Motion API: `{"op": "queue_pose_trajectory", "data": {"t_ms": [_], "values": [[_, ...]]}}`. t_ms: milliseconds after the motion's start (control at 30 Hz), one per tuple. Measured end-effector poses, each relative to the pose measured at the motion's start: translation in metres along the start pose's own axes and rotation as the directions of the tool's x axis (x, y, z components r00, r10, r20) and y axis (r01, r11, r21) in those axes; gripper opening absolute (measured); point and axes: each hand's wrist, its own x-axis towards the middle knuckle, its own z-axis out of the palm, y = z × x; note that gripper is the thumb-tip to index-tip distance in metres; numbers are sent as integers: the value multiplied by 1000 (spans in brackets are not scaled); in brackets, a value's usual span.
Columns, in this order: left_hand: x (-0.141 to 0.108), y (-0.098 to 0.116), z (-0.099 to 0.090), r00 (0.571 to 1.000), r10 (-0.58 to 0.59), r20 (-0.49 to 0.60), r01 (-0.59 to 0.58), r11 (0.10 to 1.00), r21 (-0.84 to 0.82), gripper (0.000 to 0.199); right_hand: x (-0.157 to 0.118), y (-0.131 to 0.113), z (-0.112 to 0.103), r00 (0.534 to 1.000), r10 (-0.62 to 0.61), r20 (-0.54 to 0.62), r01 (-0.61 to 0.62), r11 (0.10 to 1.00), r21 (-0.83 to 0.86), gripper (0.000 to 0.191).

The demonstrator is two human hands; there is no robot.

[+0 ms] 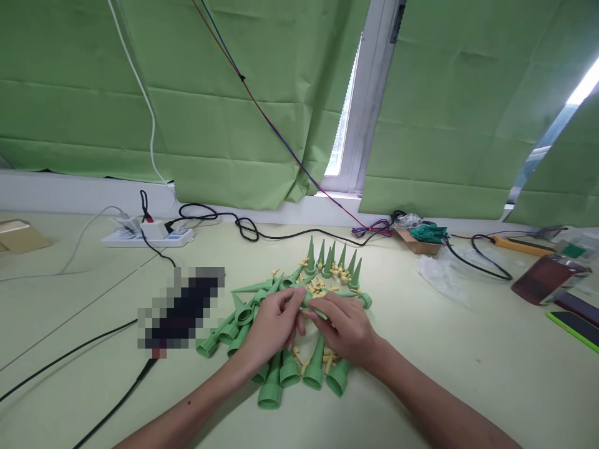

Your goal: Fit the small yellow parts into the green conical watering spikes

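Observation:
Between my hands is a green cone piece point(319, 310), its wide end in the fingers of my left hand point(277, 318) and its narrow part pinched by my right hand point(345, 324). Both hands are closed on it, and the fingers partly hide it. Several green cones point(270, 388) with hollow wide ends lie to the left of and below the hands. Behind them, several more green cones point(311, 259) stand upright, points up. Small yellow pieces point(319, 287) are scattered among the cones, some near the right wrist.
On the left are a power strip point(182, 239), black cables and a pixelated dark object point(185, 312). To the right lie a small cardboard box point(423, 246), clear plastic, a dark red bottle point(545, 279) and a green-edged phone point(575, 327). Green curtains hang behind.

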Motion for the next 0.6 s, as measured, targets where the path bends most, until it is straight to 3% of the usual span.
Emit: {"op": "queue_pose_trajectory", "data": {"t_ms": [200,300,400,500,600], "values": [[-2,2,-2,987,113,-118,-85,971,221,33,10,7,-7,979,188,-74,-184,981,68,6],[-3,2,0,979,162,-120,-120,947,297,28,23,11,-13,911,409,-51,-401,908,118,12],[-5,2,2,979,190,-69,-148,907,394,26,34,17,-17,836,548,-29,-545,834,83,22],[-8,4,3,975,220,28,-207,858,471,27,39,30,-16,826,562,-39,-562,827,10,26],[-11,5,5,961,256,105,-272,805,527,28,43,47,-12,833,552,40,-545,830,-119,22]]}}
